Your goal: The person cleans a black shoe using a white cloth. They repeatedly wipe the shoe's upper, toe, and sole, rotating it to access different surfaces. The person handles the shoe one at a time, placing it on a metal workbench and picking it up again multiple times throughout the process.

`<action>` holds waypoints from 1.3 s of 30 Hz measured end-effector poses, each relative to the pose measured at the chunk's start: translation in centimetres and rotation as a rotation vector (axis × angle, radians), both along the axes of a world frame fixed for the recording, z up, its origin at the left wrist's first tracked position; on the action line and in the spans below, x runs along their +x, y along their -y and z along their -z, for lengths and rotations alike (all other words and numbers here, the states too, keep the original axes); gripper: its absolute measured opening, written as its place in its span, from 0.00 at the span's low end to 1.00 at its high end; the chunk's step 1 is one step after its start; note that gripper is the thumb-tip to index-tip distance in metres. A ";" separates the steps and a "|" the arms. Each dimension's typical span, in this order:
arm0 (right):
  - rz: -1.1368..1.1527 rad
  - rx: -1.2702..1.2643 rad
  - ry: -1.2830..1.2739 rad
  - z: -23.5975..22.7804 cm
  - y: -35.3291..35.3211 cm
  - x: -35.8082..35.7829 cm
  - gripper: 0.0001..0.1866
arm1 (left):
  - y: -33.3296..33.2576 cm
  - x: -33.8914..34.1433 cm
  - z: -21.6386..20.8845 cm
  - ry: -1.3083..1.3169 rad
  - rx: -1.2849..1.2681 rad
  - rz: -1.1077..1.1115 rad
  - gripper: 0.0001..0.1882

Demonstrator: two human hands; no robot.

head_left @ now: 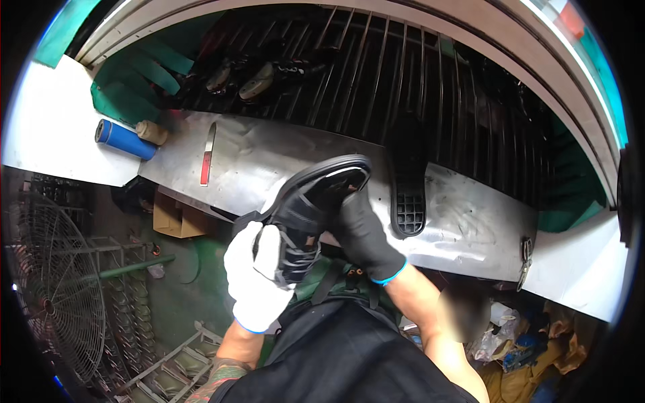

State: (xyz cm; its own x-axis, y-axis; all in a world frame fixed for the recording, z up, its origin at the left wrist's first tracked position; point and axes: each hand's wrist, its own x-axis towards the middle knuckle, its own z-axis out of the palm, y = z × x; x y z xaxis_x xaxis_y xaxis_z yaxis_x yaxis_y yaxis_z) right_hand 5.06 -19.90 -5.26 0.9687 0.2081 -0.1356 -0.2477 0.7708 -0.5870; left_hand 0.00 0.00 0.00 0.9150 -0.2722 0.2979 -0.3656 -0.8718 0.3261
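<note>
A black lace-up shoe (312, 208) is tilted up in front of me over the near edge of a metal ledge (262, 144), its toe pointing up and to the right. A thick dark sole edge curves around the toe. My left hand (259, 269), in a white glove, grips the shoe at its heel and laced side. In a black glove, my right hand (366, 235) is closed against the toe's right side; some of its fingers are hidden. Beside it a black shoe sole (410, 211) lies on the ledge, grid-patterned heel end toward me.
Beyond the ledge are dark conveyor rods (366, 80) with several dark shoes (259, 82). A red-handled blade (207, 158), blue cylinder (124, 139) and tan roll (152, 132) lie leftward. A fan (54, 289) stands at left; a buckled strap (525, 262) hangs right, above bagged items (524, 342).
</note>
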 end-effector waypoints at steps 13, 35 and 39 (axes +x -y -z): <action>-0.122 -0.137 -0.094 0.0 1.1 -1.7 0.46 | -2.1 -0.3 -3.4 -0.083 -0.340 0.313 0.19; -0.279 -0.236 -0.085 -3.1 1.2 -2.1 0.59 | 1.6 5.1 -2.5 -0.004 -0.024 0.237 0.21; -0.168 -0.422 0.151 -2.8 -0.1 -2.1 0.66 | 2.9 5.1 -4.5 -0.090 0.130 0.094 0.31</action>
State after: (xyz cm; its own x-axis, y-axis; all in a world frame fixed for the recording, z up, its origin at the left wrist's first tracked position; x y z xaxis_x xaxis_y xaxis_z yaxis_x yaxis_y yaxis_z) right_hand 2.97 -19.83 -2.43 0.9417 0.3206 -0.1023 -0.2363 0.4137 -0.8792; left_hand 5.13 -2.94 4.54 0.9050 -0.3889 0.1725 -0.4221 -0.8718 0.2485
